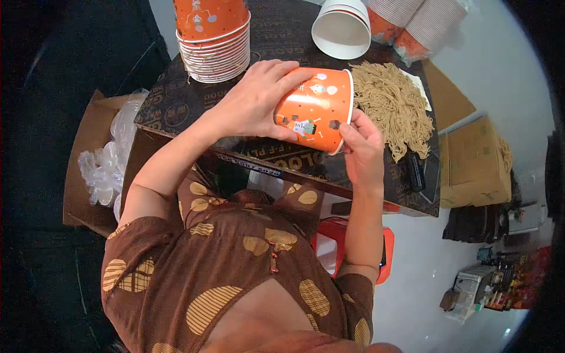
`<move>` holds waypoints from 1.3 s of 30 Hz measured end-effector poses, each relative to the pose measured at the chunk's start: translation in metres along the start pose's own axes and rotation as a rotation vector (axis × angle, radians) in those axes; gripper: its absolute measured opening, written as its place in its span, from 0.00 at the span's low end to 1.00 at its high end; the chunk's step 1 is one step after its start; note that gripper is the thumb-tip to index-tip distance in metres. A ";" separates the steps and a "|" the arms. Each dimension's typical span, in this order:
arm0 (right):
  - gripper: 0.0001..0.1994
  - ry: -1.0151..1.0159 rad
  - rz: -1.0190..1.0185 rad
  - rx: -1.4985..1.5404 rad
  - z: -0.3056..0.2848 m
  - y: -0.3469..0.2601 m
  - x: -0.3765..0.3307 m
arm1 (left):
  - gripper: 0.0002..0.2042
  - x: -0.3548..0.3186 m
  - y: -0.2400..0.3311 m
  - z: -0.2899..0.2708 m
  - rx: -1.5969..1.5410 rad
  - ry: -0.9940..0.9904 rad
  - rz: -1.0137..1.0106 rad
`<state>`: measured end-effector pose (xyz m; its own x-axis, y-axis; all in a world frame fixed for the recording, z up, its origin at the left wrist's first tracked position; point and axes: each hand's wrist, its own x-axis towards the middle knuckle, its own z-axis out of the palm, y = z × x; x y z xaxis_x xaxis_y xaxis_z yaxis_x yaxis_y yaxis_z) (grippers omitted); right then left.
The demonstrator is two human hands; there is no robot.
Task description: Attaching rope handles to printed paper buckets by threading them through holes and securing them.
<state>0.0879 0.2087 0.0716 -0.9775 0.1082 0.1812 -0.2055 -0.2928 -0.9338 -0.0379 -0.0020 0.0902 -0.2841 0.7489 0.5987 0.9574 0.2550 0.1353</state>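
Dark table (176,109), both hands gripping orange paper cup (315,109), noodle pile (391,103)

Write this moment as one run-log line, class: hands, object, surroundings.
left hand: grips orange paper cup on its side | right hand: at cup's rim | nearby: cup stack, string pile, dark table

One held orange paper cup (315,109), three cup stacks (215,44), two cardboard boxes (471,165).

A dark board table (176,109) carries a stack of orange cups (215,44), tan strings (391,106) and a white cup (341,28).
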 end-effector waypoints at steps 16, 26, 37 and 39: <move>0.09 0.175 -0.099 -0.028 0.025 0.026 -0.011 | 0.13 -0.005 0.041 0.026 -0.215 0.359 0.076; 0.05 0.257 -0.258 -0.242 0.045 0.047 -0.013 | 0.14 -0.013 0.047 0.040 -0.107 0.503 0.055; 0.10 0.247 -0.601 -0.846 0.040 0.072 -0.008 | 0.11 -0.024 0.040 0.049 -0.105 0.544 0.044; 0.11 0.270 -0.599 -0.937 0.037 0.073 -0.007 | 0.11 -0.028 0.036 0.051 -0.153 0.523 -0.033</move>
<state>0.0776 0.1510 0.0139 -0.6691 0.2254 0.7082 -0.4078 0.6853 -0.6034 0.0021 0.0171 0.0377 -0.2880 0.3276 0.8998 0.9561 0.1519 0.2507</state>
